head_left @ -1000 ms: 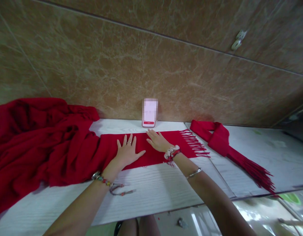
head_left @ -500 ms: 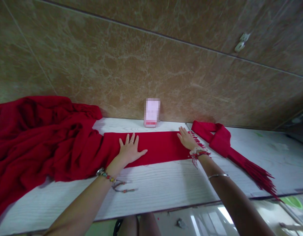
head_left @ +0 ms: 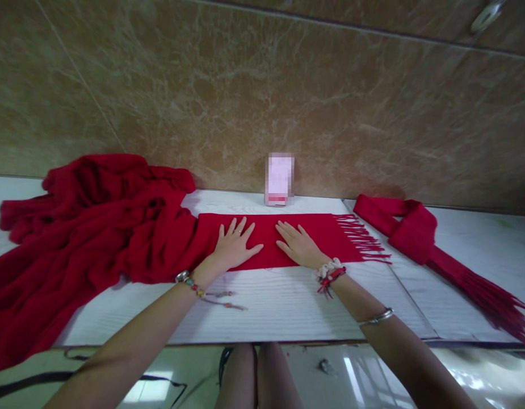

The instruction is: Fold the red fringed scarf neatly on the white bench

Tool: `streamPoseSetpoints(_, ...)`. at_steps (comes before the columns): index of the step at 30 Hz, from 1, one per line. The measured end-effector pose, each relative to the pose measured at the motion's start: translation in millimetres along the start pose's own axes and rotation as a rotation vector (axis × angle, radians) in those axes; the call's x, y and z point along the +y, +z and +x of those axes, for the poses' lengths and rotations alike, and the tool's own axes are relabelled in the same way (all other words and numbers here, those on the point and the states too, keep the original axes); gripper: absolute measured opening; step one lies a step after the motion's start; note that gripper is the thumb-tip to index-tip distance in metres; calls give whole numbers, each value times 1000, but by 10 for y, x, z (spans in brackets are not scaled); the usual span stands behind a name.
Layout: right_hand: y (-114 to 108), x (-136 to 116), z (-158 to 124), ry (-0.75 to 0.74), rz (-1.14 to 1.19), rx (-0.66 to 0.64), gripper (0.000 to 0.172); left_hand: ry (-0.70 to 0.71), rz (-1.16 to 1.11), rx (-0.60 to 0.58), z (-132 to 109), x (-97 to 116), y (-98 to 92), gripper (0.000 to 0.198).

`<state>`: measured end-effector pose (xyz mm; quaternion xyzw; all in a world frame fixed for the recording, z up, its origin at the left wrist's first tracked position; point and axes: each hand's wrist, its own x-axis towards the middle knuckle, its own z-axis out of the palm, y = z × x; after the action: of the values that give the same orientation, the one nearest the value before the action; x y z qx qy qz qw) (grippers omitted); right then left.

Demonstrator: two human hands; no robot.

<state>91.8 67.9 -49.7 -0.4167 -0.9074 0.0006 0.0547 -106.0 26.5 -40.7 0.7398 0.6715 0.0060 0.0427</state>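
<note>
A red fringed scarf [head_left: 268,241] lies as a flat strip along the white table, its tassels pointing right. My left hand [head_left: 234,244] rests palm down on the strip with fingers spread. Just to its right, my right hand [head_left: 299,244] also lies flat on the fabric, fingers stretched out. Left of my hands, a large crumpled heap of red cloth [head_left: 117,233] adjoins the strip; whether it is all one piece I cannot tell. A second red scarf [head_left: 415,233], folded into a loop with its fringe trailing, lies at the right.
A phone [head_left: 280,179] with a blurred screen leans against the brown marbled wall [head_left: 228,96] behind the strip. The white table [head_left: 262,307] ends at a front edge above my knees. A dark strap [head_left: 32,383] shows at the lower left.
My right hand has slid left from the fringe end toward my left hand, uncovering the tassels. My left hand stays on the scarf. The whole view has shifted slightly.
</note>
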Motion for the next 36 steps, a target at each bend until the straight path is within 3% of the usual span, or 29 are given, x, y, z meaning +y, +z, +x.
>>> streamPoseSetpoints(4, 1, -11, 7, 7, 0, -4, 50, 96, 40, 47, -194, -195, 18, 60)
streamPoseSetpoints(11, -3, -18, 8, 16, 17, -17, 50, 120, 30, -48, -376, -355, -81, 57)
streamPoseSetpoints(14, -9, -18, 10, 20, 29, -20, 50, 68, 19, -100, -286, -213, -167, 58)
streamPoseSetpoints(19, -6, -24, 8, 40, 53, 1, 50, 10, -13, 129, 48, 227, -144, 51)
streamPoseSetpoints(22, 3, -26, 3, 48, 44, 9, 50, -34, -50, 116, 197, 301, -15, 52)
streamPoseSetpoints(26, 15, -23, -5, 38, 26, 24, 50, -94, -33, 102, 190, 42, 79, 54)
streamPoseSetpoints(31, 18, -26, -3, 33, 43, 28, 50, -177, 35, 106, 81, -335, 36, 55)
streamPoseSetpoints(33, 11, -31, 1, 43, 56, 25, 50, -148, 61, 100, 99, -331, 11, 53)
streamPoseSetpoints(36, -3, -38, 2, 55, 71, 20, 50, -32, 64, 147, 188, -153, -15, 49)
